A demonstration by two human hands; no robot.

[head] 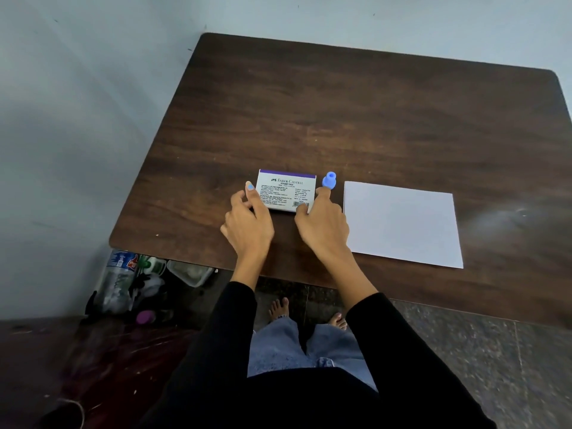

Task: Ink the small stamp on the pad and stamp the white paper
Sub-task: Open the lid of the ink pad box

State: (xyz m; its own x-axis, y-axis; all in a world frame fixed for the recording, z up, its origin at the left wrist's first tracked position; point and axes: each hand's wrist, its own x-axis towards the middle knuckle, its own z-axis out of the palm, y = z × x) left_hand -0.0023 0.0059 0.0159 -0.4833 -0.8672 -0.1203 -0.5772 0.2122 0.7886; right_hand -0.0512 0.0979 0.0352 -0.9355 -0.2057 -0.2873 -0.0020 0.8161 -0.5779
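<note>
Here, two black sleeves (309,351) reach out over the near edge of the brown tabletop (371,119). The left hand (247,218) and the right hand (322,224) rest at the two sides of the ink pad box (286,190). Their fingers are loosely spread and touch the box sides; they pinch nothing. The box is white with a purple strip, lid shut, lying flat with its long side going left to right. Just right of it stands the small blue stamp (328,180), upright, knob on top. The white paper (402,224) lies flat farther right, near the front edge. Behind them the tabletop is bare.
</note>
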